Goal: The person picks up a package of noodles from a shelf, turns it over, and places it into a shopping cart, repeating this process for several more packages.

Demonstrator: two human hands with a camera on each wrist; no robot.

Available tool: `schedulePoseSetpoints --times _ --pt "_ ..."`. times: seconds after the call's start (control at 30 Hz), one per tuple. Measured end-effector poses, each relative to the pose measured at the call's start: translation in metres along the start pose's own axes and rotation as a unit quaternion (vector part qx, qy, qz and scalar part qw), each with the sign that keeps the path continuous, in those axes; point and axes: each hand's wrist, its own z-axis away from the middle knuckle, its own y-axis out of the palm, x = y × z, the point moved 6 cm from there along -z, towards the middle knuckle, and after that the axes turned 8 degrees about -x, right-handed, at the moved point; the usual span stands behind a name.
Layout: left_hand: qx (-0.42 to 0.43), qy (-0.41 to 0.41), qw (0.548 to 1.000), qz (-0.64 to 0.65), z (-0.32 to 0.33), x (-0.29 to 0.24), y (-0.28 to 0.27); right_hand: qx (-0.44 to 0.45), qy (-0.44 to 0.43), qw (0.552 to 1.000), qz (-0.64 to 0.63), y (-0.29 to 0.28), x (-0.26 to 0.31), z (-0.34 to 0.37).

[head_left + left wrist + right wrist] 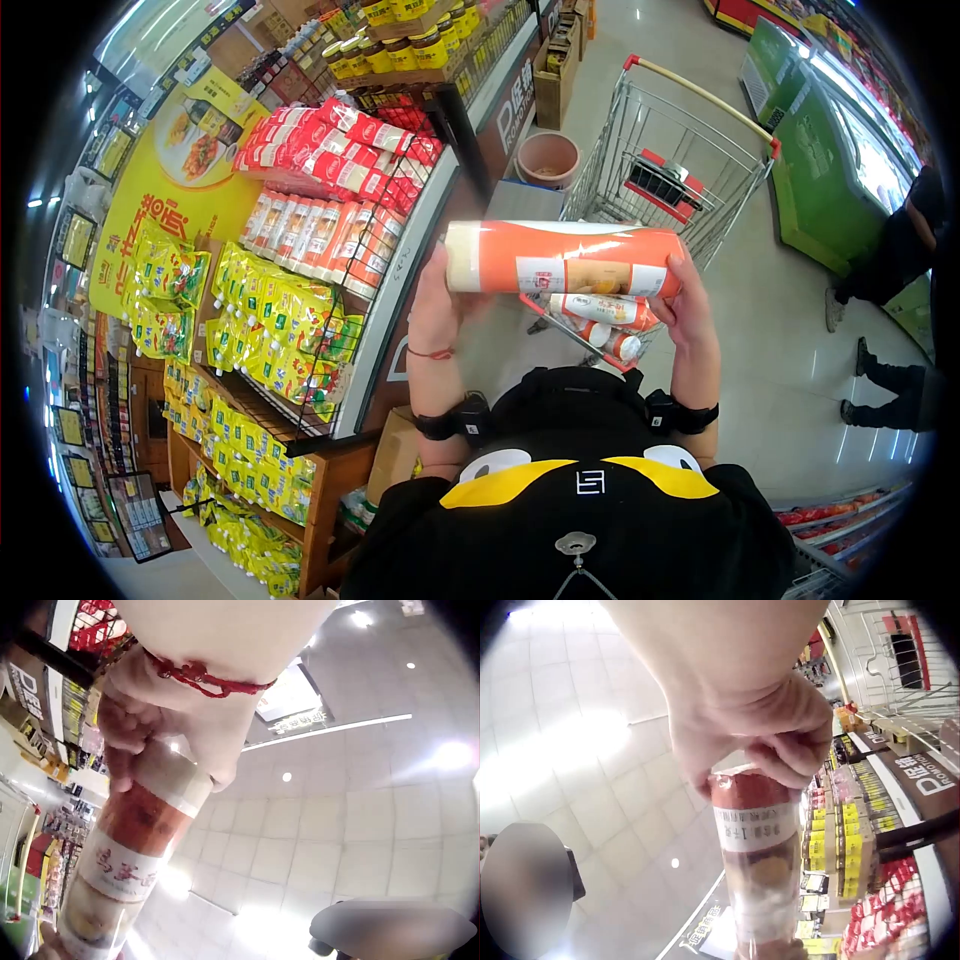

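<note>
Held level in front of my chest is a pack of dried egg noodles (pixel 570 260), a long roll in orange and white wrapping with a label. My left hand (pixel 436 295) grips its pale left end; the left wrist view shows thumb and fingers around that end of the noodle pack (pixel 127 862). At the orange opposite end, my right hand (pixel 690 305) holds on, its fingers curled over the end in the right wrist view, where printing shows on the noodle pack (pixel 757 832). Below the held pack, several similar packs (pixel 605 312) lie in the shopping cart (pixel 735 150).
On the left, a display stand carries orange-white noodle packs (pixel 320 235), red-white packs (pixel 340 150) and yellow-green pouches (pixel 285 315) behind black wire mesh. A pinkish pot (pixel 548 158) stands beside the cart. Green freezers (pixel 815 190) and another person (pixel 905 235) are at right.
</note>
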Motion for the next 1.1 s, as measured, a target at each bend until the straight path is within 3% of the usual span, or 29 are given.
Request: schedulePoseSetpoints --times 0.1,0.2,0.33,0.43,0.77,0.87,0.97,1.0,1.07,1.1 --pt "-0.055 0.037 0.996 0.066 0.004 -0.001 0.012 -0.053 0.019 0.998 -0.041 -0.005 -0.007 0.002" --pt "-0.027 0.064 0.991 0.116 -0.012 0.013 0.007 -0.080 0.033 0.995 -0.059 0.003 -0.003 0.009" --pt "-0.043 0.162 0.983 0.070 -0.001 -0.015 0.020 -0.093 0.065 0.991 -0.068 0.006 0.005 0.009" --pt "-0.007 0.166 0.986 0.032 0.003 -0.017 0.021 -0.077 0.071 0.992 -0.072 -0.002 -0.001 0.007" --pt "-0.015 0.149 0.988 0.046 0.006 -0.007 0.013 -0.075 0.079 0.991 -0.076 -0.006 -0.013 0.006" --pt "0.001 0.147 0.989 0.034 0.005 -0.007 0.013 0.001 0.105 0.992 -0.076 -0.016 -0.021 0.005" --pt "0.043 0.118 0.992 0.033 -0.001 0.008 0.011 -0.063 0.031 0.989 0.127 -0.023 -0.036 0.010" --pt "0.062 0.098 0.993 0.021 -0.003 0.015 0.010 -0.010 0.055 0.989 0.136 -0.023 -0.048 0.011" --pt "0.114 0.043 0.993 0.007 -0.006 0.033 0.004 -0.073 0.125 0.989 -0.026 -0.037 -0.084 0.011" --pt "0.134 -0.005 0.990 -0.043 -0.008 0.049 -0.007 -0.064 0.184 0.978 -0.079 -0.047 -0.108 0.013"
